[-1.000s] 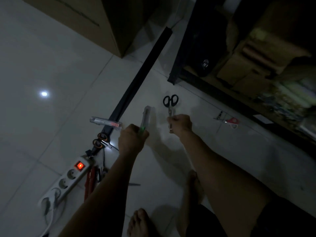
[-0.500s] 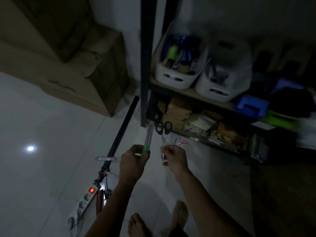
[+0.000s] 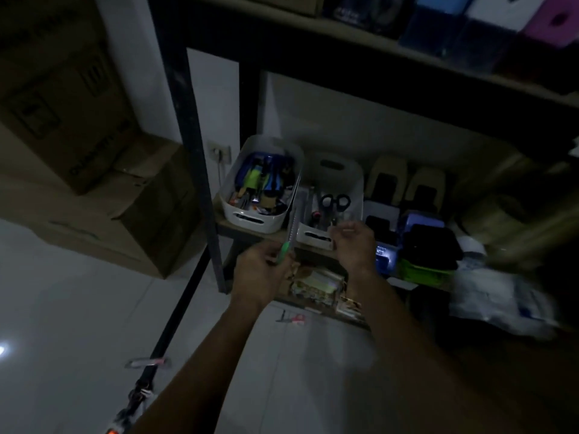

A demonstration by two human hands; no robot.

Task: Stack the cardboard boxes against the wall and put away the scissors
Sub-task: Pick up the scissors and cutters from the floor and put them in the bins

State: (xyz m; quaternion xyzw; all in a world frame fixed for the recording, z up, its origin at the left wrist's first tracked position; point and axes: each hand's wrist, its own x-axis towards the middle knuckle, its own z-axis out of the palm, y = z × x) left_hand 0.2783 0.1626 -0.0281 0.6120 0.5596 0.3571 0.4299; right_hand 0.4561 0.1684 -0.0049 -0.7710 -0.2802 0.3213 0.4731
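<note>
Black-handled scissors (image 3: 335, 203) now lie in the white plastic bin (image 3: 316, 236) at centre, released by the right hand (image 3: 355, 245), fingers loosely apart, while the left hand (image 3: 263, 274) grips a green-handled cutter (image 3: 289, 238).

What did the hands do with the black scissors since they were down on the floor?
The right hand lifted the black scissors from the floor up to the right white bin on the shelf; whether it has let go is unclear. The left hand keeps gripping the green-handled tool. The red scissors stayed on the floor.
</note>
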